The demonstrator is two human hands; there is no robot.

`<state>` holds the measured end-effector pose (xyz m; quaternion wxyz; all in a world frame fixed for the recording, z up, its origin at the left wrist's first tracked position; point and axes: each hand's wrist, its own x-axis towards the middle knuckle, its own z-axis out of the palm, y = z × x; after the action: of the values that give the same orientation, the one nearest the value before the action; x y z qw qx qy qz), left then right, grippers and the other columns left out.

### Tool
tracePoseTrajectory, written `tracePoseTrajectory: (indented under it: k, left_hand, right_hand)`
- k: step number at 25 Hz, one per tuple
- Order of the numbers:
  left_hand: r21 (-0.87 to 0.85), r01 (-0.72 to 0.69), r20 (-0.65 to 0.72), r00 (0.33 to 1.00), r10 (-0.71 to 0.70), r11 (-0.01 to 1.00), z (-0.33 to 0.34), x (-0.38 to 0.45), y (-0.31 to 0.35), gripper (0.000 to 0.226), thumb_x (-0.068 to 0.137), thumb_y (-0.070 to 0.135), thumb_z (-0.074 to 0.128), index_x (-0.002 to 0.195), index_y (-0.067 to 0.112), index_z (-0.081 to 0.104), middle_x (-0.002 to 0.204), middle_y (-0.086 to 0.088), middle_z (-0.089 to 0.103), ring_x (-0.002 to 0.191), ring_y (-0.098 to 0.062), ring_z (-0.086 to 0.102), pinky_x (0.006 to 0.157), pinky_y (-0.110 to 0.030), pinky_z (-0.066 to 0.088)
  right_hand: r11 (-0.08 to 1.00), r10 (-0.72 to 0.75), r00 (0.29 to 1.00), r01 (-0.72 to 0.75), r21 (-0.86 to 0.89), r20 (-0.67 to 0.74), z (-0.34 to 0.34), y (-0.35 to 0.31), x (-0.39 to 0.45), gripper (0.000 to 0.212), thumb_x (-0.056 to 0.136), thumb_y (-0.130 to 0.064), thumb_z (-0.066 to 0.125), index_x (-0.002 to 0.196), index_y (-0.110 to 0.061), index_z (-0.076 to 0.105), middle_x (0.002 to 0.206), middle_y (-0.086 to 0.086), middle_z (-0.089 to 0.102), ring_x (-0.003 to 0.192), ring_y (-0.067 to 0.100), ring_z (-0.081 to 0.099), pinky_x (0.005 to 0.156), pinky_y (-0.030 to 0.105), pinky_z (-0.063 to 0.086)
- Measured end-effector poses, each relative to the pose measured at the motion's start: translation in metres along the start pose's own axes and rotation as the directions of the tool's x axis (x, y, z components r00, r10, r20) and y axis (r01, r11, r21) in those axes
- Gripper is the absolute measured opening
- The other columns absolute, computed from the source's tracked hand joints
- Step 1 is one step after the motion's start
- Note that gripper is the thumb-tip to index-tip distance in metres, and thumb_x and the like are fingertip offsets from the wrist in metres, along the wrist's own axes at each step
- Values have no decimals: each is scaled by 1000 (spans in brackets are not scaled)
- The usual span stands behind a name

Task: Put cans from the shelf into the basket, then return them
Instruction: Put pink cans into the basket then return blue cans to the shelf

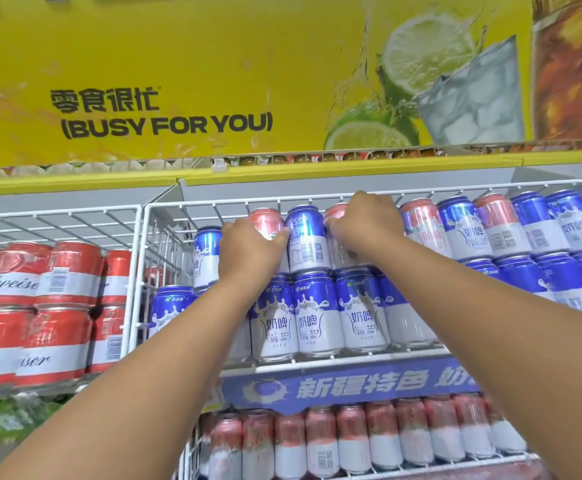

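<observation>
Reaching up from the head view, both bare arms extend to the upper tier of cans in a white wire shelf bin [164, 216]; the left hand [248, 251] curls its fingers round a pink-topped can [265, 221], and the right hand [365, 223] grips a second pink-topped can [336, 211], its fingers bent over the top rim. Between the two hands stands an upright blue-and-white can [306, 237], touching both held cans. Directly beneath, a row of blue-and-white cans [317, 313] carries the upper tier, resting on the wire shelf floor behind a blue shelf-edge banner [351, 386]. More pink and blue cans continue to the right along the upper tier. Below the banner, pink cans [351, 441] fill the next shelf. Left of the bin, stacked red cans [50, 306] occupy a neighbouring wire compartment, and a yellow sign [164, 112] hangs above
</observation>
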<state>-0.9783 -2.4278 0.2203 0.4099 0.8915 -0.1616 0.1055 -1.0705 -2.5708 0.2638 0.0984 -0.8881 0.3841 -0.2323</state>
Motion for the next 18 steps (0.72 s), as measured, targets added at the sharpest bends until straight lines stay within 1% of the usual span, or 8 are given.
tracePoseTrajectory:
  k: [2, 5, 8, 10, 12, 14, 16, 18]
  left_hand:
    - [-63, 25, 16, 1000, -24, 998, -1, 2, -1, 71, 77, 62, 73, 122, 9, 62, 126, -12, 56, 104, -34, 62, 85, -39, 53]
    - [-119, 31, -5, 999, -32, 992, -4, -2, -2, 66, 70, 68, 71, 109, 15, 66, 116, -9, 62, 91, -31, 65, 80, -40, 57]
    - [-156, 13, -38, 999, -19, 988, -8, -7, 2, 57, 77, 61, 72, 111, 15, 64, 120, -7, 56, 89, -29, 63, 76, -35, 52]
    - [-206, -10, -47, 999, 0, 979, -11, -10, 6, 53, 81, 56, 72, 112, 14, 63, 122, -7, 52, 89, -26, 59, 76, -32, 45]
    - [-247, -32, -58, 998, 18, 968, -14, -12, 8, 49, 83, 53, 72, 111, 14, 63, 122, -7, 51, 88, -25, 56, 76, -30, 42]
    - [-264, -51, -65, 997, 35, 963, -17, -16, 9, 47, 83, 52, 73, 110, 15, 63, 121, -6, 51, 85, -23, 54, 75, -28, 40]
    - [-276, -78, -87, 995, 56, 958, -20, -19, 10, 47, 83, 52, 73, 111, 15, 63, 121, -6, 51, 86, -23, 53, 75, -27, 39]
    - [-277, -89, -107, 992, 61, 957, -24, -21, 12, 49, 83, 51, 73, 112, 14, 62, 121, -7, 52, 88, -22, 53, 76, -27, 39]
  right_hand:
    - [995, -12, 997, 19, 99, -76, 2, 2, -5, 54, 82, -48, 70, 117, -10, 58, 121, 10, 61, 116, 31, 54, 76, 34, 41]
    - [949, -31, 995, 59, 308, -96, 1, 3, -10, 65, 84, -35, 74, 136, -9, 46, 135, 10, 50, 124, 31, 50, 85, 32, 39]
    - [908, -30, 997, 57, 415, -71, -3, 5, -11, 69, 88, -24, 71, 146, -10, 37, 144, 10, 43, 126, 29, 49, 82, 28, 36]
    - [890, -18, 998, 46, 454, -66, -5, 7, -11, 69, 88, -22, 70, 147, -10, 37, 145, 11, 44, 127, 30, 49, 83, 29, 40]
    - [842, 4, 998, 29, 539, -60, -5, 9, -12, 74, 86, -26, 74, 148, -11, 37, 145, 11, 46, 128, 30, 49, 94, 35, 46]
    - [788, 27, 996, 32, 614, -87, -4, 12, -16, 75, 85, -27, 73, 149, -13, 37, 146, 8, 47, 129, 27, 49, 103, 40, 46]
    - [769, 30, 985, 87, 633, -171, -7, 13, -19, 67, 87, -24, 69, 147, -13, 42, 144, 5, 47, 126, 22, 51, 103, 31, 43]
    - [750, 24, 973, 135, 648, -230, -16, 12, -22, 63, 87, -25, 70, 144, -14, 46, 140, 4, 48, 118, 17, 52, 96, 24, 41]
